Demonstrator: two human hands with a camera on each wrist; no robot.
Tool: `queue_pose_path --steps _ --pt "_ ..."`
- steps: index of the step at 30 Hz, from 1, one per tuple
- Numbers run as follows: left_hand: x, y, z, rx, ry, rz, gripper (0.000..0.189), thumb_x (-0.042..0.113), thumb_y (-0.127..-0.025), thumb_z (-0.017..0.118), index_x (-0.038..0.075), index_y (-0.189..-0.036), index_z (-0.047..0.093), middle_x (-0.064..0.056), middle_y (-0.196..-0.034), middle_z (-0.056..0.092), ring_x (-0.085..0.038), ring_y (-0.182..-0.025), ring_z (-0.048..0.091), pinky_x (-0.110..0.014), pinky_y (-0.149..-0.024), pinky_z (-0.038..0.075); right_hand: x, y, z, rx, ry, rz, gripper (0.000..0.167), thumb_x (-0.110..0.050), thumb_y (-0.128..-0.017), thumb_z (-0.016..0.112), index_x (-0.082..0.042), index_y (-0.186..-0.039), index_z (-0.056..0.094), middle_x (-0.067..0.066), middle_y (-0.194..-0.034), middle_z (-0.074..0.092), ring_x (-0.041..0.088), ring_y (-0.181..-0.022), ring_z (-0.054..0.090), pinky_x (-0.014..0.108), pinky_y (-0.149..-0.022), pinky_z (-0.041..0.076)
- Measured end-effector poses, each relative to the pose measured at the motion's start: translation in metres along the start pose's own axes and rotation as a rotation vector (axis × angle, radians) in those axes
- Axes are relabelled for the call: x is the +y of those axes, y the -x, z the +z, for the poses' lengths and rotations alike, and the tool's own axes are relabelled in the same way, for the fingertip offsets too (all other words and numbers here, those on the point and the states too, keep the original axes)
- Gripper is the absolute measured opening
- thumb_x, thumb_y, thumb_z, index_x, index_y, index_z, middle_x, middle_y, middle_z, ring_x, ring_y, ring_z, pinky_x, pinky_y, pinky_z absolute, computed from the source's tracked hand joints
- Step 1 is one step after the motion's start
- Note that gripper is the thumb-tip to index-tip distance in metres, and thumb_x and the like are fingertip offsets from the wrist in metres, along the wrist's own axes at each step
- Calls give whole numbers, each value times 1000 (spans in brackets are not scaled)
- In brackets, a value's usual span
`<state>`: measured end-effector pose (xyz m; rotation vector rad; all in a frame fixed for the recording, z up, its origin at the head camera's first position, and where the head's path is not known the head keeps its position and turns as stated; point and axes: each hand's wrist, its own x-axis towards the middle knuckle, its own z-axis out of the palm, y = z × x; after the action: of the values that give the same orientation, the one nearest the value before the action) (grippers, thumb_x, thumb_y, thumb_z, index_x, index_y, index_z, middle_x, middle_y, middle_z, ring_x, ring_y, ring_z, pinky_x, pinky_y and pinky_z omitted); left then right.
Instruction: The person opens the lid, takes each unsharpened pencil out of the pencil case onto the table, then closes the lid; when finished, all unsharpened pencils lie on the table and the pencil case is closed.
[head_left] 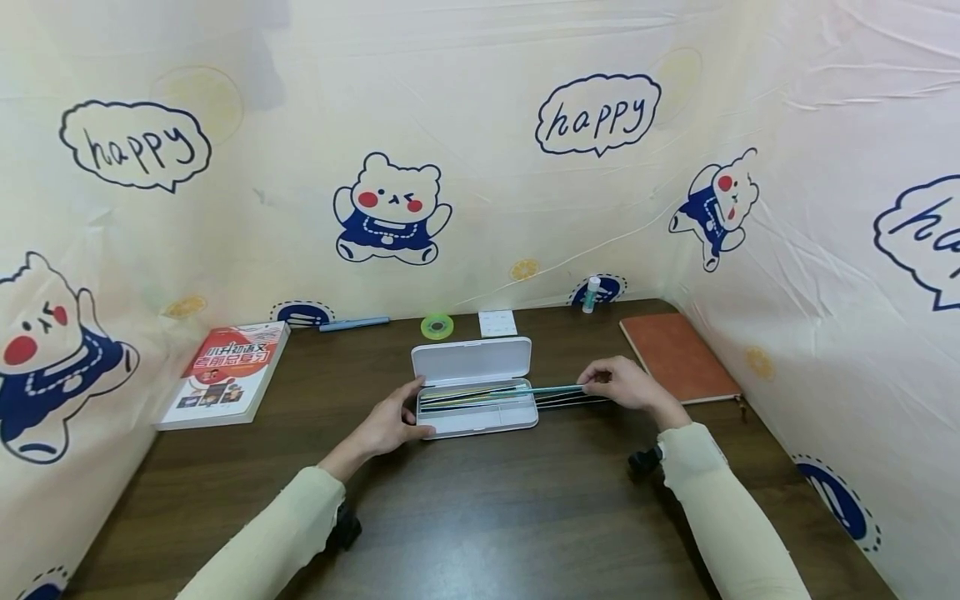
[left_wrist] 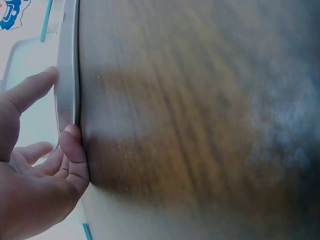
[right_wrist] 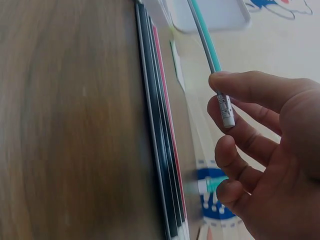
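A white pencil case (head_left: 480,422) lies with its lid (head_left: 472,361) raised, several pencils (head_left: 457,402) inside. My left hand (head_left: 388,423) holds the case at its left end, thumb at the front corner. In the left wrist view, fingers of the left hand (left_wrist: 47,165) touch the case's pale side (left_wrist: 66,75). At the right, my right hand (head_left: 618,382) pinches a teal pencil (head_left: 558,389) near its eraser end; the pencil slants over the case. Below it in the right wrist view, dark pencils (right_wrist: 162,125) and a pink one reach out past the case.
A red-and-white book (head_left: 225,375) lies at the left, a brown notebook (head_left: 678,357) at the right. Along the back are a blue pen (head_left: 354,324), a green tape roll (head_left: 437,326), a white square pad (head_left: 497,323) and a glue stick (head_left: 591,295).
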<state>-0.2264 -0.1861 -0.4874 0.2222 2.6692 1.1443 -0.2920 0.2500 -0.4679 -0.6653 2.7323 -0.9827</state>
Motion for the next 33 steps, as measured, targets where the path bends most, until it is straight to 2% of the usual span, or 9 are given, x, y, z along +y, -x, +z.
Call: queue_pose_path --steps 4,8,11,15,23,28,33 --pt "-1 0 0 1 3 2 93 23 -83 82 16 -158 27 -12 -143 48 -15 -80 53 -27 -70 43 9 9 -10 11 7 27 10 -20 -94 70 -15 -99 76 -2 -96 73 16 -87 60 35 -81 48" --pt "-1 -1 0 1 5 1 93 24 -83 82 16 -158 27 -12 -143 48 -15 -81 53 -27 -71 43 20 18 -20 20 21 49 11 -20 -94 70 -13 -100 76 -1 -95 73 16 -85 59 33 -77 49" --pt "-1 0 0 3 7 -1 94 24 -83 83 16 -158 28 -12 -143 48 -15 -81 53 -28 -71 43 28 24 -26 17 23 49 12 -19 -94 69 -12 -101 76 0 -93 73 16 -82 58 31 -73 49" --pt "-1 0 1 0 10 0 94 24 -83 83 16 -158 27 -12 -143 48 -15 -81 53 -28 -71 43 38 32 -31 9 29 48 11 -17 -94 69 -12 -100 76 -1 -93 74 15 -83 59 31 -75 49" --pt "0 1 1 2 4 5 93 24 -84 82 15 -158 27 -12 -143 49 -15 -81 53 -27 -71 43 48 44 -37 17 44 51 7 -15 -93 71 -15 -97 77 1 -98 76 18 -94 64 38 -85 51" --pt "1 1 0 3 2 2 93 24 -84 82 15 -158 28 -12 -144 48 -15 -83 54 -28 -72 43 49 47 -37 -5 48 73 6 -15 -92 71 -15 -94 77 2 -97 75 16 -90 62 35 -81 50" --pt "1 0 0 4 5 -2 92 24 -84 82 15 -158 28 -13 -143 48 -16 -84 54 -29 -73 43 50 45 -33 -1 105 74 4 -16 -90 73 -16 -91 77 -1 -94 75 14 -89 61 35 -81 48"
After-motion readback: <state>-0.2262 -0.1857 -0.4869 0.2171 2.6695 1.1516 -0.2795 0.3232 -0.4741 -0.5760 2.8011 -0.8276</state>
